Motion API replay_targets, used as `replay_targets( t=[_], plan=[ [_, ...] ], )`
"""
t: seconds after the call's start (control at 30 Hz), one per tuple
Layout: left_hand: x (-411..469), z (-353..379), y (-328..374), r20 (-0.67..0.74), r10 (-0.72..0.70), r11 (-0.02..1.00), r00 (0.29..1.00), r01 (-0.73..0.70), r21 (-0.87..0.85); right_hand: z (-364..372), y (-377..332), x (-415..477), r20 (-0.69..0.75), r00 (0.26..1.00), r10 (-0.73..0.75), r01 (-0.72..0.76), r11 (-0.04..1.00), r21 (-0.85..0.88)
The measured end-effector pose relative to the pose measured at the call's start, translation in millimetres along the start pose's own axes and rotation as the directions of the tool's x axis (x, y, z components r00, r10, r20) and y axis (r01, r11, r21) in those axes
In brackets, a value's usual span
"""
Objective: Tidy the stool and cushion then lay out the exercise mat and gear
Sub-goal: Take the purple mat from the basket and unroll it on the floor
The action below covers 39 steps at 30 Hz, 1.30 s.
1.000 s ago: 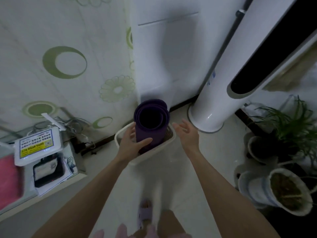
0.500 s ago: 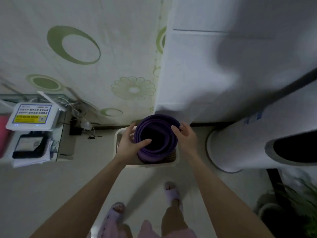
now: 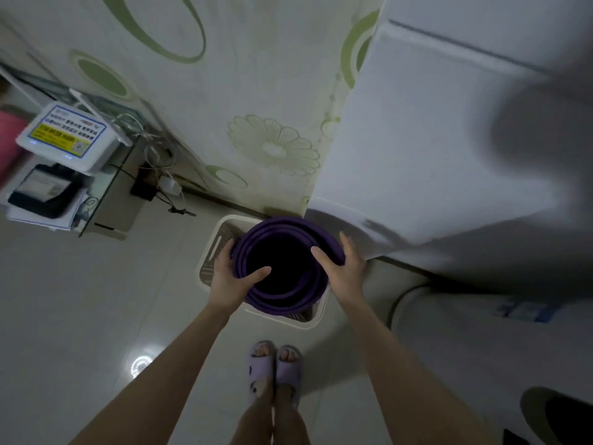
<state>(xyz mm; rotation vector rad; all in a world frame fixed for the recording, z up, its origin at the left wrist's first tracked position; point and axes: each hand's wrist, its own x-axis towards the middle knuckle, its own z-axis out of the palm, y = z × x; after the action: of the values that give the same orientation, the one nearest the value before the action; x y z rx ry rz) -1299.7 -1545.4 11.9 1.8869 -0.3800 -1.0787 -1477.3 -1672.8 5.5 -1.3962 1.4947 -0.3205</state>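
Head camera looks almost straight down on the rolled purple exercise mat (image 3: 288,301). It stands on end in a white slatted basket (image 3: 221,234) and fills most of it, leaving a gap only along the basket's left edge. I have the left hand (image 3: 229,279) clasping the roll's near-left rim, thumb hooked into the dark hollow and fingers curled round the outside. The right hand (image 3: 346,274) grips the right rim the same way, thumb over the edge.

I judge the two-sided hold suits a loose coil that could slump or unwind if lifted from one side. The roll must also come straight up to clear the basket walls.

The basket sits on pale glossy floor tiles (image 3: 80,300), at the foot of a green-flowered curtain (image 3: 224,91) where it meets a white wall panel (image 3: 417,139). A white tower appliance (image 3: 465,342) stands near on the right. A glass shelf (image 3: 109,200) carrying a white box (image 3: 67,139) is off left. The slippers (image 3: 276,364) stand just short of the basket's near edge.
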Motion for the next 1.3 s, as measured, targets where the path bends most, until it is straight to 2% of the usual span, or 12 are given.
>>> replay_targets(
  t=[0.2, 0.4, 0.6, 0.77, 0.9, 1.13, 1.3],
  plan=[
    [33.4, 17.6, -41.0, -0.067, -0.059, 0.988, 0.996, 0.049, -0.143, 19.6, 24.7, 53.1, 0.018, 1.000, 0.000, 0.002, 0.994, -0.112],
    [59.8, 32.8, -78.7, -0.138, -0.097, 0.972, 0.986, 0.064, -0.224, 40.5, 53.9, 84.5, 0.041, 0.998, -0.051, 0.055, 0.995, -0.086],
    [68.4, 38.0, -93.5, -0.210, -0.043, 0.989, 0.977, 0.012, -0.149, 50.9, 72.4, 92.1, 0.038, 0.998, -0.047, 0.045, 0.996, 0.071],
    [72.1, 33.7, -98.0, -0.225, -0.044, 0.986, 0.973, 0.007, -0.164, 64.0, 74.5, 90.9, -0.008, 0.998, -0.060, 0.060, 0.982, 0.181],
    [69.0, 32.6, -99.0, -0.234, -0.032, 0.987, 0.972, -0.006, -0.161, 65.9, 73.7, 87.8, -0.068, 0.990, -0.124, 0.135, 0.971, 0.196],
    [52.2, 24.4, -95.4, -0.222, -0.058, 0.986, 0.973, 0.020, -0.168, 60.4, 70.3, 69.0, -0.086, 0.987, -0.134, 0.144, 0.982, 0.125],
    [24.4, 10.4, -65.5, -0.182, -0.025, 0.982, 0.983, -0.010, -0.187, 43.1, 43.7, 32.4, -0.133, 0.979, -0.154, 0.169, 0.979, 0.113]
  ],
)
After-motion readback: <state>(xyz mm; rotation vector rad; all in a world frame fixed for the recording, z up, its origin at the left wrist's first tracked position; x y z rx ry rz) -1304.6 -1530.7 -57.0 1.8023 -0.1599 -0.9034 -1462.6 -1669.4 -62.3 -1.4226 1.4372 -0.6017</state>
